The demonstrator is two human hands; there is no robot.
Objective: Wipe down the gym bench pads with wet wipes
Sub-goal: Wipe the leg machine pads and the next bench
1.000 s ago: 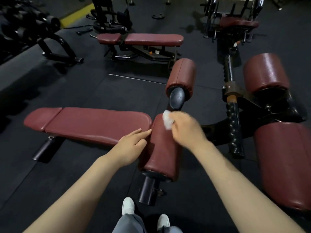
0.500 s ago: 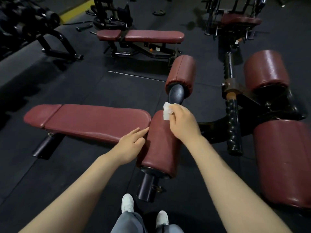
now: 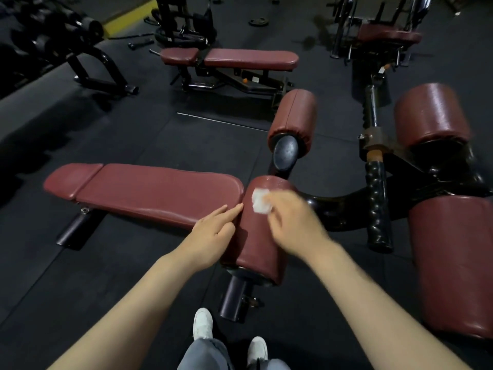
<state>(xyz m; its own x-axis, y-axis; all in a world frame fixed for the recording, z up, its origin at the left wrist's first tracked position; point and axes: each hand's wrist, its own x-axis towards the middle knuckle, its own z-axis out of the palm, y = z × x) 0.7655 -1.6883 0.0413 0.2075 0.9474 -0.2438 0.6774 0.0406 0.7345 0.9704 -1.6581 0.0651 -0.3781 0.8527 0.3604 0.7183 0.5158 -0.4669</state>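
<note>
White sneakers (image 3: 203,323) and grey trouser legs (image 3: 205,355) at 6 o'clock, on black rubber floor (image 3: 88,289).

Just past them, the near roller pad (image 3: 257,244): maroon cylinder, axis running 6-to-12, black stub post (image 3: 234,300) sticking out of its near end.

Left hand (image 3: 210,233) rests on the roller's 9 o'clock flank. Fingers straight and close together, tips at the gap between roller and bench pad. Holding nothing.

Right hand (image 3: 290,222) sits on top of the roller toward its far end, motion-blurred. Fingertips pinch a small white wet wipe (image 3: 260,200), and the wipe lies pressed on the roller's upper surface. The exact finger spread behind the blur cannot be told.

At 9 o'clock from the roller: long flat maroon bench pad (image 3: 157,192), rounded end almost touching the roller, shorter seat pad (image 3: 70,178) at its far left end.

At 12 o'clock, just beyond: second roller pad (image 3: 296,116), black end cap (image 3: 285,150) facing the person.

At 3 o'clock: large maroon pad (image 3: 453,263), another fat roller (image 3: 429,113) behind it, black knurled handle (image 3: 377,198) between them and the near roller.

Further at 12: another flat bench (image 3: 240,58) on a black frame.

Far 10 o'clock: dumbbell rack (image 3: 48,30), yellow floor stripe (image 3: 130,16) beside it. Far 1 o'clock: a machine with a maroon seat (image 3: 386,36).
</note>
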